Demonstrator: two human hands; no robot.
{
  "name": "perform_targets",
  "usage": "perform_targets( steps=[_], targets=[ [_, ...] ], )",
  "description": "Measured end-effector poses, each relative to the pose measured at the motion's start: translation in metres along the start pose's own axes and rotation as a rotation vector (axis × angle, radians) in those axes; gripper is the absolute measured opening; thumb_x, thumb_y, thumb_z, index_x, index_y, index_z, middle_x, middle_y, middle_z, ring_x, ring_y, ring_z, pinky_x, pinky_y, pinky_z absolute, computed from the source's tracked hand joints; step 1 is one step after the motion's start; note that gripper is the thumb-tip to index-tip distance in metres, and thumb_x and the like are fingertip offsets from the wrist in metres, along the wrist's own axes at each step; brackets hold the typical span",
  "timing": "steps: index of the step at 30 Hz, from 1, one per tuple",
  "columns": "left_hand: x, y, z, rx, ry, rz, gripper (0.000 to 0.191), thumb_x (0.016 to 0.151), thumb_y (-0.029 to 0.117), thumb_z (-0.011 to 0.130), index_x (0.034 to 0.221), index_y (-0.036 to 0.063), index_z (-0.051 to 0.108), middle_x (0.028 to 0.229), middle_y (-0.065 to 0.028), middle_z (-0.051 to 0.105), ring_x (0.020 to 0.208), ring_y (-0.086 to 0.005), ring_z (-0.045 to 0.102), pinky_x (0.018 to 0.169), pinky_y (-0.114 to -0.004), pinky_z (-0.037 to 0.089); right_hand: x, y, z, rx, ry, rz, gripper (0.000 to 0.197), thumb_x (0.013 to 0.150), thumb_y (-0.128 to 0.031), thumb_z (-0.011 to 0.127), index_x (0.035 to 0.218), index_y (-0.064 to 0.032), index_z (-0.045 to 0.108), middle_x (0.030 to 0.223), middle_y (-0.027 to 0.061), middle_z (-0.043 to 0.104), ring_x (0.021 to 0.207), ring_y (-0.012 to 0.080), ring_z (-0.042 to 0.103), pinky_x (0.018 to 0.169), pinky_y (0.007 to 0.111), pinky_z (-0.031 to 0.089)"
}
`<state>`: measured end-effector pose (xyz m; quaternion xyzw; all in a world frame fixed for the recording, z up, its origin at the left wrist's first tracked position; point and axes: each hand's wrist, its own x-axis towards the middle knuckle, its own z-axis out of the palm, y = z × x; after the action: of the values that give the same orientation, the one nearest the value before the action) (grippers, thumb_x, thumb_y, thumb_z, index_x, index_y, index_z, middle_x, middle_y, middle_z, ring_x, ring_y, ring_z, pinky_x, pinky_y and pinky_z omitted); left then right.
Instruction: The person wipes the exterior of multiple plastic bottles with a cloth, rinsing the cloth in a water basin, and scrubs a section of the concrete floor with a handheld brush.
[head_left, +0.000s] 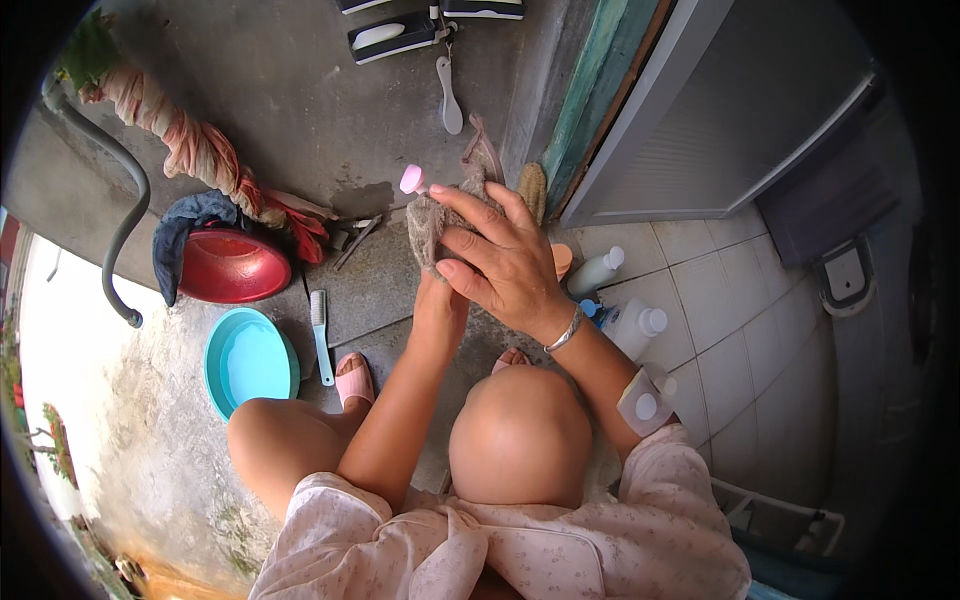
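A grey-brown textured cloth (429, 225), with a pinkish edge standing up at its far end, is bunched between my hands. My right hand (510, 259) lies over it, fingers spread and curved around it, thumb on the near side. A braided silver bracelet (566, 330) circles that wrist. My left hand (441, 289) reaches up from below; its fingers are hidden by the cloth and the right hand. Beside the right index fingertip, a pink knob (412, 179) on a short pale stem sticks out from the cloth; what holds it is hidden.
At left are a turquoise basin (289, 364) of water, a red basin (236, 266) with dark cloth over its rim, and a blue-handled brush (321, 337). A grey hose (139, 187) hangs there. White bottles (634, 330) stand at right near a grey door (675, 112).
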<state>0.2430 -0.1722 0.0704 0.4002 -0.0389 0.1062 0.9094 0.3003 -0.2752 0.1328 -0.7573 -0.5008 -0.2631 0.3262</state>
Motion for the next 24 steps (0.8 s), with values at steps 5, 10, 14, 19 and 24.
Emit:
perform_targets(
  steps=[5,10,14,19,24],
  targets=[
    [0.003,-0.003,0.0,0.111,0.083,0.111,0.052,0.097,0.015,0.049,0.145,0.0055,0.03,0.138,-0.0053,0.044,0.126,-0.0172,0.043,0.106,-0.033,0.033,-0.005,0.014,0.022,0.204,0.171,0.275,0.036,0.088,-0.025,0.061,0.115,-0.0025,0.058,0.125,0.014,0.055,0.11,0.0337,0.051,0.094,0.04,0.042],
    [0.004,-0.009,-0.004,0.046,0.21,0.047,0.048,0.098,0.018,0.048,0.142,0.0036,0.035,0.134,-0.009,0.049,0.122,-0.0192,0.048,0.104,-0.034,0.036,-0.041,0.018,0.036,0.213,0.157,0.383,0.041,0.086,-0.028,0.066,0.117,-0.0019,0.057,0.131,0.0178,0.048,0.116,0.0353,0.048,0.097,0.041,0.041],
    [0.013,-0.012,-0.019,0.099,0.35,0.092,0.043,0.098,0.029,0.05,0.131,0.0019,0.044,0.125,-0.0104,0.054,0.117,-0.0217,0.051,0.102,-0.037,0.039,-0.089,0.015,0.049,0.255,0.091,0.428,0.042,0.084,-0.023,0.069,0.118,-0.0028,0.055,0.135,0.0176,0.044,0.12,0.0358,0.045,0.1,0.042,0.039],
    [0.019,-0.022,-0.045,0.104,0.36,0.092,0.044,0.098,0.03,0.051,0.132,0.0044,0.04,0.125,-0.0108,0.053,0.116,-0.0225,0.052,0.1,-0.039,0.041,-0.162,0.019,0.066,0.612,0.093,0.786,0.04,0.084,-0.019,0.07,0.115,0.0004,0.053,0.119,0.0162,0.054,0.109,0.0258,0.053,0.093,0.036,0.042],
    [0.01,-0.047,-0.069,0.362,0.353,0.068,0.055,0.089,0.017,0.067,0.133,0.003,0.038,0.125,-0.0104,0.052,0.115,-0.0206,0.051,0.101,-0.038,0.04,-0.201,0.002,0.052,0.917,0.125,1.2,0.04,0.079,-0.022,0.078,0.103,-0.002,0.053,0.091,0.0053,0.06,0.085,0.0103,0.054,0.077,0.029,0.046]
  ],
)
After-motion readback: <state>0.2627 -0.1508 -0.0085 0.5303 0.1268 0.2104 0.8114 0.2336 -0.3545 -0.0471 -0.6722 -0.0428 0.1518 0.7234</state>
